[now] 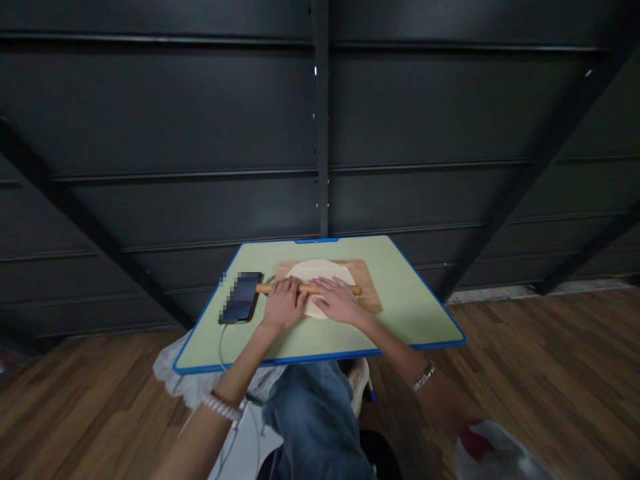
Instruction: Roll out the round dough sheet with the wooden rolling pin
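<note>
A thin wooden rolling pin lies crosswise over a round, flat sheet of pale dough. My left hand is on the pin's left half, fingers curved over it. On its right half, my right hand bears down with the fingers laid over the wood, pointing left. The dough rests on a wooden board, and its middle is partly hidden by both hands and the pin. The pin's left end reaches close to a dark phone.
A small pale-green table with a blue rim carries all this. From the phone a white cable runs over the near edge. A dark panelled wall rises behind; wood flooring lies around, and grey cloth hangs below left.
</note>
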{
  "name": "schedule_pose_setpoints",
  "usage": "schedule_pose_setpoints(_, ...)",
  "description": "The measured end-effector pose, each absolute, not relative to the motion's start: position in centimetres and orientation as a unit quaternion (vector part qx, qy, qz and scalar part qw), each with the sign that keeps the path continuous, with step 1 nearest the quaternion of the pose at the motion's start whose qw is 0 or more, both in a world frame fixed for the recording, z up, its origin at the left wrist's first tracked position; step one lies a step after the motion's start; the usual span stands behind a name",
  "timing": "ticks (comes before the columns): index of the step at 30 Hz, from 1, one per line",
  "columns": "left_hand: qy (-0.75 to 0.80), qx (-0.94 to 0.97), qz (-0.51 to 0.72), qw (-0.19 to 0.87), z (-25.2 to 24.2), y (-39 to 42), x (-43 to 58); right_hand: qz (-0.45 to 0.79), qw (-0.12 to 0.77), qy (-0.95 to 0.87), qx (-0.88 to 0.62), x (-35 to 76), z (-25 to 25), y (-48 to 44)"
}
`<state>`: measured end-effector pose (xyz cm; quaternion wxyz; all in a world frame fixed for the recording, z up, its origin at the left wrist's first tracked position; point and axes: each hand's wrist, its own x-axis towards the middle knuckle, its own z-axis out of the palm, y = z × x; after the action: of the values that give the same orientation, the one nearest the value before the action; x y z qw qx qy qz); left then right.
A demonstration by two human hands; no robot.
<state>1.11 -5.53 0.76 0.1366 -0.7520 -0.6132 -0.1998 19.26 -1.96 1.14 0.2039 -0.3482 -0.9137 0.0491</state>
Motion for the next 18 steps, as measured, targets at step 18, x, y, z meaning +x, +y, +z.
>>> schedule_pose_setpoints(18, -0.563, -0.795, -0.188, 0.124, -0.2, -10.8, 0.4, -0.032, 0.189, -0.916, -0.351, 22.8, 1.0, -4.7)
